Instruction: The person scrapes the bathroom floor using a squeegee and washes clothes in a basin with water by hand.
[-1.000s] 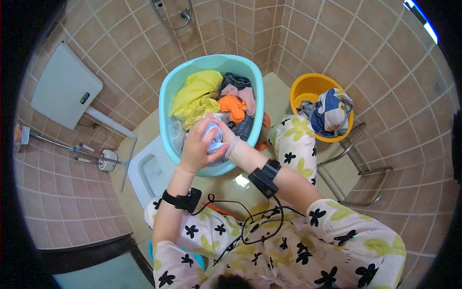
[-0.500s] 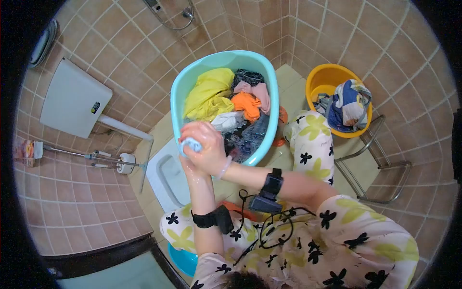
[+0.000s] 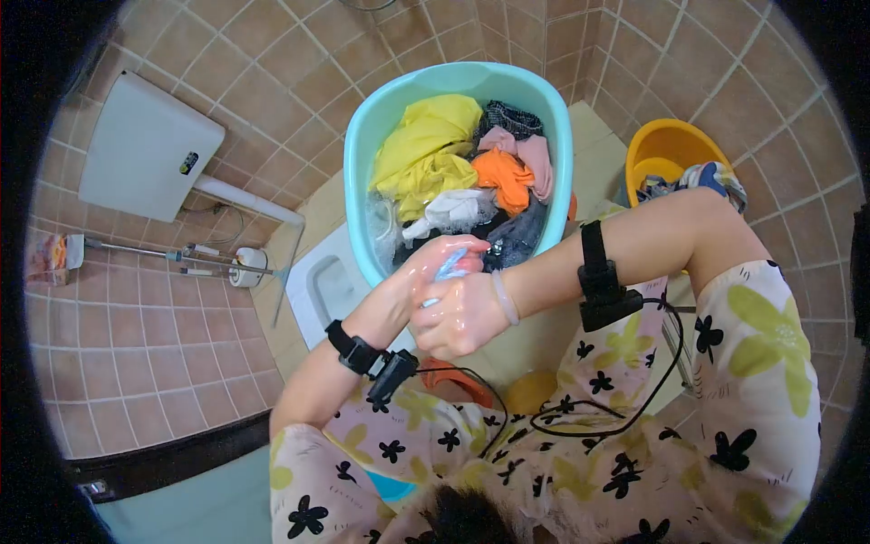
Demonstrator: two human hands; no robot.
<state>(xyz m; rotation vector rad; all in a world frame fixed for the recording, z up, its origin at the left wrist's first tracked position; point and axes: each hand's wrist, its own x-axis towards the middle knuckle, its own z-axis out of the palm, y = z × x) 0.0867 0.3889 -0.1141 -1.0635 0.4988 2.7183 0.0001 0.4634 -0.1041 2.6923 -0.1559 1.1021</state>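
My left hand (image 3: 420, 270) and my right hand (image 3: 467, 319) are close together, both wet, just in front of the near rim of a light blue tub (image 3: 360, 218). A small light blue cloth (image 3: 450, 266) is squeezed between them, its bulk mostly hidden by my closed fingers. The right hand forms a fist on the near side, and the left wraps the cloth on the far side. In the tub lie a yellow garment (image 3: 426, 136), an orange cloth (image 3: 504, 179), a white cloth (image 3: 456, 208), pink cloth (image 3: 536, 163) and dark clothes (image 3: 518, 238) in sudsy water.
An orange bucket (image 3: 666, 140) with clothes stands at the right, partly behind my right arm. A squat toilet (image 3: 313, 286) lies left of the tub. A white cistern (image 3: 149, 150) and a mop handle (image 3: 136, 249) are along the left wall.
My hands have moved right and toward me, away from over the tub, with the cloth still in them. Their grip has turned and my elbows have spread apart. The view has shifted too.
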